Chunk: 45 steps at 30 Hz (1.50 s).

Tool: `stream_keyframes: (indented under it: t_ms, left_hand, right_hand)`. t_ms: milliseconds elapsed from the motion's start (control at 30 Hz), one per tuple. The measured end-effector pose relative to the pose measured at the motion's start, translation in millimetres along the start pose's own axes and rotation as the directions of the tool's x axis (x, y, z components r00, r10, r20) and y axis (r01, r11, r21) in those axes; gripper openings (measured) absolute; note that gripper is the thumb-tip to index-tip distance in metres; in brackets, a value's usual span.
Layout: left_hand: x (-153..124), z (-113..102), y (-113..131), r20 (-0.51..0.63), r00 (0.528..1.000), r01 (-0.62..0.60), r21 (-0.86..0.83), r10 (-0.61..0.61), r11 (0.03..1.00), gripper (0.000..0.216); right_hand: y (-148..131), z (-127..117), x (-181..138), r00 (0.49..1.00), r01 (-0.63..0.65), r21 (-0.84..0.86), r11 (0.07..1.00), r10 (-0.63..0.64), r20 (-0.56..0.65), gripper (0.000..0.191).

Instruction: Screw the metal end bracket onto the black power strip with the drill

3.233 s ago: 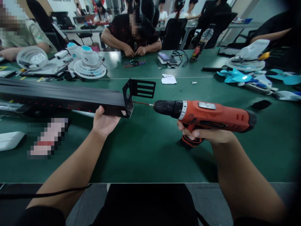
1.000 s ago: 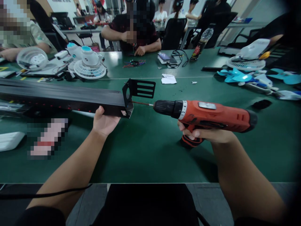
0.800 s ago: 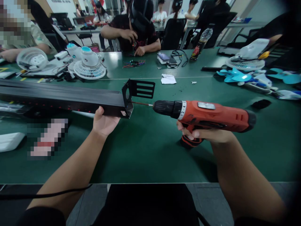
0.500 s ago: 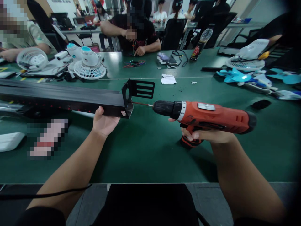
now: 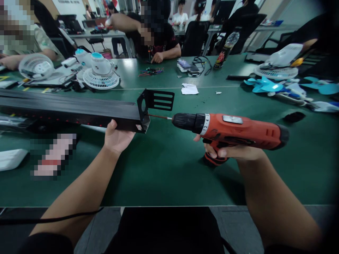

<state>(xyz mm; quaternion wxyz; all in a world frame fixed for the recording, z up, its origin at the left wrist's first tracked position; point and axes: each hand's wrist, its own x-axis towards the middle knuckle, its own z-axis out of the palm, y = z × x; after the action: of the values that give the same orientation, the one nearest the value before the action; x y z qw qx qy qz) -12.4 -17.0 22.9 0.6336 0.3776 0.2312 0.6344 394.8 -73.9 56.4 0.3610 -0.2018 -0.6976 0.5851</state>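
Observation:
A long black rectangular profile (image 5: 106,113) reaches in from the left edge, and my left hand (image 5: 119,137) grips it from below near its right end, thumb on the near side. At that end stands a black slotted bracket (image 5: 160,100) with a round hole in one face. My right hand (image 5: 227,151) is wrapped round the handle of an orange cordless drill (image 5: 243,130), which points left. From its black chuck a long thin bit (image 5: 160,116) runs to the bracket's lower part at the profile's end. The exact contact of the tip is too small to make out.
White fan parts (image 5: 100,76) lie at the back left, blue fan blades (image 5: 263,84) at the right. A paper scrap (image 5: 189,89), a bottle (image 5: 225,53) and a cable (image 5: 202,65) are farther back. A pixelated flat object (image 5: 55,155) lies left. Across the table another person works over wires (image 5: 152,72).
My drill and the profile stay almost in place. A finger of my right hand near the trigger has shifted slightly. The person opposite has raised a forearm.

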Motion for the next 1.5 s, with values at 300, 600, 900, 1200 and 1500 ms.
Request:
stream_keyframes:
  t_ms: [300, 600, 900, 1200, 1500]
  left_hand:
    - [0, -1, -1, -0.029, 0.999, 0.012, -0.017, -0.013, 1.000, 0.058]
    - [0, 1, 1, -0.012, 1.000, 0.021, -0.033, -0.021, 0.999, 0.062]
    - [-1, 1, 1, -0.011, 1.000, 0.021, -0.040, -0.021, 0.999, 0.057]
    - [-1, 0, -1, -0.033, 0.999, 0.027, -0.056, -0.029, 0.998, 0.058]
    - [-1, 2, 1, -0.037, 0.999, 0.024, -0.015, -0.025, 1.000, 0.060]
  right_hand:
    - [2, -9, 0, 0.990, 0.097, 0.014, 0.995, -0.098, 0.104, 0.054]
    - [3, -16, -1, 0.984, 0.083, -0.039, 0.996, -0.076, 0.159, 0.054]
    - [16, -12, -2, 0.981, -0.043, 0.120, 0.992, 0.019, 0.191, 0.058]
    - [16, -5, 3, 0.982, 0.043, 0.158, 0.987, -0.071, 0.176, 0.061]
    - [18, -10, -3, 0.992, 0.005, 0.023, 1.000, -0.008, 0.129, 0.039]
